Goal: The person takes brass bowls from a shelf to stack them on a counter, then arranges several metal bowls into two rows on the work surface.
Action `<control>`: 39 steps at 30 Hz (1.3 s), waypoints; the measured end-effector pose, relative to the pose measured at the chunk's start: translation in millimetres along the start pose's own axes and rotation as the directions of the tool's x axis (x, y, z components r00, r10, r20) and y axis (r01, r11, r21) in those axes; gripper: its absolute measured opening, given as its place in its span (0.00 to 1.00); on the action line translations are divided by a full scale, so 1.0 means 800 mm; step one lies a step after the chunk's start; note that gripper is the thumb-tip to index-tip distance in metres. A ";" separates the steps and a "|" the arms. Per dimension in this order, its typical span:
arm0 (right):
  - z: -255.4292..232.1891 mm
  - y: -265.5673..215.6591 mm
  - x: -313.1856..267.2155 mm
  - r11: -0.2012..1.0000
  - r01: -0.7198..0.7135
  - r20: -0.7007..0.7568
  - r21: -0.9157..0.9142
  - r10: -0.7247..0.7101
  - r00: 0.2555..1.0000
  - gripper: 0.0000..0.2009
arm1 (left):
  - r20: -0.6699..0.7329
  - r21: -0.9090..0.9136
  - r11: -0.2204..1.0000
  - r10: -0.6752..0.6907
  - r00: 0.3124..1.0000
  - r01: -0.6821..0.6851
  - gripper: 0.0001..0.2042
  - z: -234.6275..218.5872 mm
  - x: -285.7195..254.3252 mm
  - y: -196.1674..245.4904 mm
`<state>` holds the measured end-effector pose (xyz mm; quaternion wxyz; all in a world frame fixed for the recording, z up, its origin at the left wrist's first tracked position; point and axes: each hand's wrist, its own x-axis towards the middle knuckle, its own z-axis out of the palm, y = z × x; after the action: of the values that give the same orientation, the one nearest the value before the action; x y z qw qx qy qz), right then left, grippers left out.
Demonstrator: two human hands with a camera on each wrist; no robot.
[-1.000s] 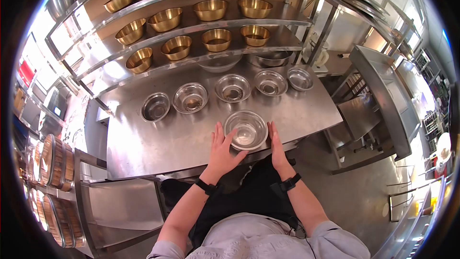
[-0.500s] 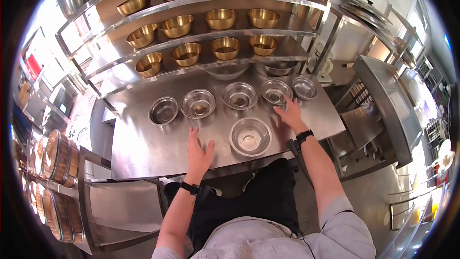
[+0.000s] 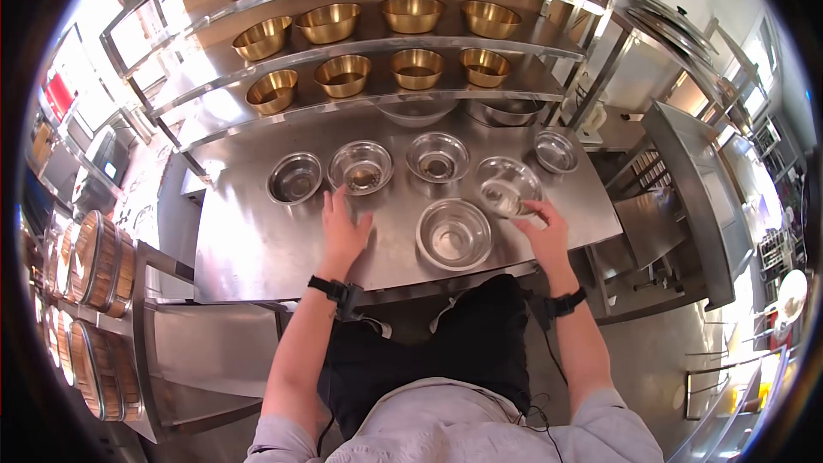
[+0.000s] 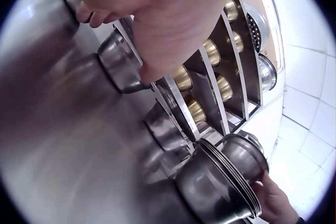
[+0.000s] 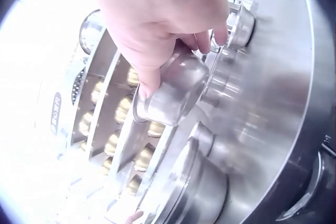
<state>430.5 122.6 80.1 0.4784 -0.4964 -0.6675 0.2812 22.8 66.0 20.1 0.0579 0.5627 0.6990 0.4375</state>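
A steel bowl (image 3: 514,176) is tilted in my right hand (image 3: 549,236), which pinches its near rim in the head view. In the right wrist view this bowl (image 5: 176,95) hangs above the table, thumb on one side and fingers behind. Just left of it stands a stack of nested steel bowls (image 3: 454,236), whose several rims show in the left wrist view. My left hand (image 3: 343,236) hovers over the table with loose fingers and holds nothing. Its fingertips overlap the near rim of another steel bowl (image 3: 361,167) in the head view.
Along the back of the steel table (image 3: 249,257) stand more steel bowls, one at the left (image 3: 294,178), one mid-row (image 3: 438,159) and a small one at the right (image 3: 555,151). Shelves above carry gold bowls (image 3: 343,75). Wooden buckets (image 3: 101,279) sit at the left.
Both hands have left the sides of the bowl stack. My right hand reached to a bowl in the back row, gripped it and brought it toward the stack. My left hand moved left.
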 end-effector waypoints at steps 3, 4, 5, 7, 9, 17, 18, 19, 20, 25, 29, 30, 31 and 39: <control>0.000 -0.039 -0.034 0.995 0.089 0.081 -0.041 -0.086 0.993 0.23 | 0.022 0.065 0.998 0.000 1.000 -0.001 0.36 0.016 0.024 -0.020; 0.006 -0.039 -0.042 0.992 0.113 0.103 -0.054 -0.107 0.989 0.24 | 0.012 0.045 0.999 -0.029 0.999 0.029 0.31 0.018 0.028 -0.019; 0.012 -0.036 -0.050 0.989 0.135 0.125 -0.065 -0.126 0.984 0.25 | 0.022 0.030 0.999 -0.045 0.999 0.044 0.29 0.018 0.033 -0.020; 0.023 -0.039 -0.063 0.984 0.157 0.173 -0.081 -0.142 0.975 0.26 | 0.042 0.004 0.997 -0.076 0.996 0.076 0.23 0.017 0.041 -0.020; 0.034 -0.046 -0.070 0.982 0.166 0.228 -0.088 -0.142 0.963 0.27 | 0.006 0.004 0.998 -0.058 0.998 0.058 0.18 0.013 0.041 -0.019; 0.060 -0.023 -0.091 0.950 0.204 0.315 -0.239 -0.123 0.941 0.50 | -0.179 -0.152 0.986 0.039 0.983 -0.067 0.14 -0.048 -0.011 0.051; 0.060 -0.018 -0.089 0.949 0.187 0.297 -0.254 -0.107 0.949 0.52 | -0.174 -0.148 0.986 0.045 0.984 -0.071 0.14 -0.053 -0.019 0.059; 0.061 -0.012 -0.088 0.948 0.171 0.279 -0.270 -0.093 0.956 0.55 | -0.171 -0.143 0.987 0.052 0.984 -0.077 0.15 -0.057 -0.026 0.067; 0.059 -0.005 -0.085 0.965 0.148 0.285 -0.215 -0.083 0.955 0.51 | -0.169 -0.139 0.987 0.059 0.984 -0.083 0.15 -0.060 -0.033 0.076; 0.068 0.042 -0.069 0.998 0.066 0.229 0.022 -0.070 0.971 0.39 | 0.010 -0.217 0.964 0.157 0.987 -0.152 0.16 -0.038 -0.063 0.131; 0.079 0.062 -0.066 0.918 -0.186 0.190 0.350 0.125 0.974 0.34 | 0.141 -0.318 0.939 0.183 0.973 -0.131 0.16 -0.002 -0.083 0.150; 0.078 0.060 -0.066 0.924 -0.176 0.192 0.339 0.115 0.975 0.33 | 0.180 -0.318 0.941 0.180 0.967 -0.116 0.17 0.006 -0.088 0.149; 0.076 0.058 -0.068 0.930 -0.167 0.194 0.327 0.106 0.975 0.33 | 0.188 -0.308 0.940 0.212 0.959 -0.147 0.17 0.013 -0.089 0.146; 0.075 0.055 -0.070 0.958 -0.134 0.218 0.253 0.079 0.973 0.32 | 0.306 -0.191 0.925 0.373 0.876 -0.328 0.26 0.008 -0.090 0.135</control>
<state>395.2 92.1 -0.6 0.4533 -0.4315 -0.6417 0.4433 131.8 7.5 60.0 0.1338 0.7413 0.5341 0.3838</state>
